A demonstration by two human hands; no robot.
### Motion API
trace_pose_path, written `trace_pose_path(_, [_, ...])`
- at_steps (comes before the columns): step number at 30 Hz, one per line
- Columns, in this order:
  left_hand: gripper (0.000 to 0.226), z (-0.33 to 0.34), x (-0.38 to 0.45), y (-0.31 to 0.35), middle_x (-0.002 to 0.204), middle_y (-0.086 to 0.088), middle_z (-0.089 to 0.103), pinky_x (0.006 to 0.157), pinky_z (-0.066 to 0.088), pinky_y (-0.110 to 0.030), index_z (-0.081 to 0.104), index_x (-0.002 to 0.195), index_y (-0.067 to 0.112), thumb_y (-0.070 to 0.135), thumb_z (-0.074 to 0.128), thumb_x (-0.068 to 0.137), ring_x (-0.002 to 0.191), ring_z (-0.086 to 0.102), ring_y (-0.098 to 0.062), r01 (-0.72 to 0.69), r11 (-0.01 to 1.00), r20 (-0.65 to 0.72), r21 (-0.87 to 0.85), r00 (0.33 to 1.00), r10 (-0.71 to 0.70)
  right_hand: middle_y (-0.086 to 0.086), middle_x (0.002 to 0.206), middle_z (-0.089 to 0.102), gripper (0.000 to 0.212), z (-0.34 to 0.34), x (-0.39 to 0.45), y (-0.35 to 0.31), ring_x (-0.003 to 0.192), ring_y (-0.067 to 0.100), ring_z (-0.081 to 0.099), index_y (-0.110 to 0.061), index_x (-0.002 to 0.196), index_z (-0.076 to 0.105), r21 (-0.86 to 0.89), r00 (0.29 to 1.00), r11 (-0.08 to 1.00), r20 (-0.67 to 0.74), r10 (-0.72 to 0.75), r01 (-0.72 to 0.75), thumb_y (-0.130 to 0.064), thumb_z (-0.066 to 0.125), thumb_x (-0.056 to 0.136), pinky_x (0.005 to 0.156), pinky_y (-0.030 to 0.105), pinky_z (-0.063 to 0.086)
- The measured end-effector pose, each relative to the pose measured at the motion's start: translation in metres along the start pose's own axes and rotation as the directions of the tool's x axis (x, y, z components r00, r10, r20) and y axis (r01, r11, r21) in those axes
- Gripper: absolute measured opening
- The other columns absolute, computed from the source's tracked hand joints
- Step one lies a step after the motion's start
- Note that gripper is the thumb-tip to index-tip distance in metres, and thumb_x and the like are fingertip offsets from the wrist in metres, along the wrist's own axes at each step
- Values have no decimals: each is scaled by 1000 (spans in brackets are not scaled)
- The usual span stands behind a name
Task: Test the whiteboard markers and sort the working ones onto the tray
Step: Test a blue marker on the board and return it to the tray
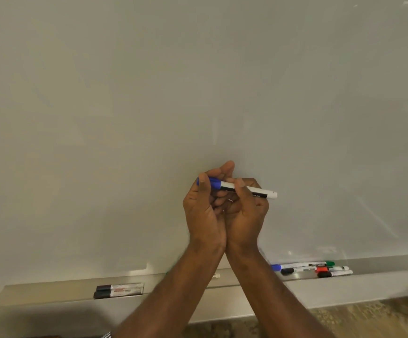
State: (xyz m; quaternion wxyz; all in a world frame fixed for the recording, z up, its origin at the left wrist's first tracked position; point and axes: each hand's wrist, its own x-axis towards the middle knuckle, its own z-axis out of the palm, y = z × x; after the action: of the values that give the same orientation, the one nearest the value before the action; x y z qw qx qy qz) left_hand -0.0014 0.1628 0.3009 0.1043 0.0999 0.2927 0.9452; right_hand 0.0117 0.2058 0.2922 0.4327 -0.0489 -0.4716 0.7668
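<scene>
Along the bottom of the pale, smooth whiteboard (149, 106) runs a long metal tray (51, 292), a shallow ledge with a dull sheen. On its left part lie two stubby black-capped markers (119, 290), side by side and touching. On its right part lies a loose cluster of slim markers (312, 269) with white barrels and blue, black, red and green caps, packed close together. The two forearms cross in front of the tray's middle and hide that stretch; a small pale object (216, 276) peeks out beside the left wrist, too small to identify. Speckled brown flooring (373, 318) shows at the lower right.

In front of the board, well above the tray, both hands meet around the blue marker (247, 189), a white cylinder lying nearly level. The left hand (204, 208) curls round its blue cap end; the right hand (245, 208) pinches the barrel with thumb on top.
</scene>
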Motion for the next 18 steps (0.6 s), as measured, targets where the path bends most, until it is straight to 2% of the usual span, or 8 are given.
trace_pose_path(5, [33,14,7,-14,119,-16,72,98,56,-38,66,101,7,33,46,97,114,69,-28,74,996,-7,-57,997,-74,7,66,68,23,-12,15,-4,59,20,67,-3,80,65,59,1000,998,-14,0,1,-1,52,99,59,27,57])
trace_pose_path(8, [36,20,11,-23,114,-15,74,101,54,-42,66,98,8,35,42,103,110,71,-28,97,986,-57,-132,993,-106,7,64,64,16,-19,25,-8,59,19,64,-3,78,61,108,997,994,-71,21,-13,-8,56,92,58,27,56])
trace_pose_path(10, [38,23,15,-29,112,-17,74,107,48,-48,63,93,10,40,41,103,109,71,-29,91,970,-118,-224,986,-119,8,59,58,16,-25,36,-12,50,20,56,-7,73,59,179,990,984,-140,25,1,-14,54,87,47,28,49])
trace_pose_path(13, [36,27,16,-38,116,-19,73,113,40,-55,63,98,9,41,48,95,112,69,-31,49,969,-125,-242,989,-81,6,55,55,16,-28,45,-23,43,19,52,-7,76,53,209,991,977,-133,-20,47,-15,50,88,38,25,43])
trace_pose_path(16, [39,32,15,-35,119,-19,71,107,48,-52,63,108,5,38,49,92,117,66,-35,17,983,-72,-181,997,-31,3,54,56,16,-27,48,-37,41,17,53,-6,78,52,224,996,972,-49,-69,78,-14,47,90,36,24,43])
trace_pose_path(18, [37,39,16,-25,118,-22,71,96,57,-44,63,104,3,35,47,94,118,65,-37,-11,990,-15,-139,1000,9,3,55,58,16,-26,55,-48,41,16,53,-5,79,51,230,995,968,-4,-99,98,-14,46,91,36,22,43])
